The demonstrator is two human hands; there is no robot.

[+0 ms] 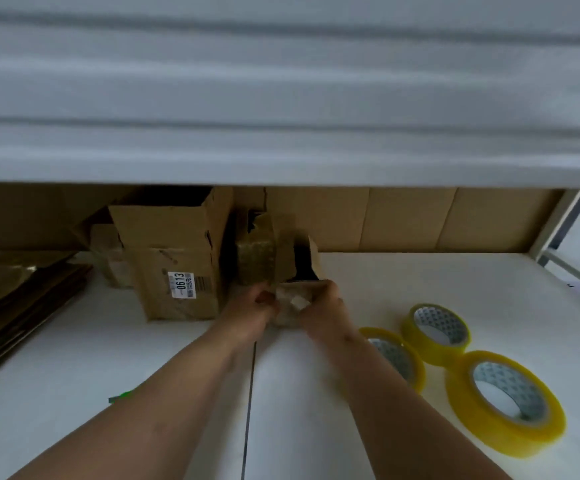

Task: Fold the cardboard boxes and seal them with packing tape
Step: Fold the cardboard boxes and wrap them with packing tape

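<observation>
- Gripping a small cardboard box (297, 271) from both sides, the left hand (252, 308) and right hand (323, 306) meet at its near end, fingers curled round its lower edges; the box sits between the two hands on the white table (108, 358), near the back.
- Box top is open, with a dark interior and a raised flap; the near face looks glossy, as if covered with clear tape, and carries a small pale patch between the hands.
- Fingertips are blurred; exact finger placement on the near face cannot be made out.
- Larger cardboard box (174, 258) stands just left of the hands, open-topped, creased and worn, with a white label reading 0613 and a barcode.
- Tape-wrapped brown block (255, 258) stands between the two boxes, surface shiny and crinkled; what it is cannot be told.
- Three rolls of yellowish packing tape (504, 401) lie flat on the table to the right of the right forearm, ring-shaped with patterned cores; the nearest-left roll is partly hidden by the forearm.
- Flattened cardboard sheets (22, 299) lie stacked at the left edge, cut off by the frame.
- Cardboard panels (409, 220) line the back under a grey shelf (281, 98), which is blurred.
- Small green item (120, 397) by the left forearm is too blurred to identify.
</observation>
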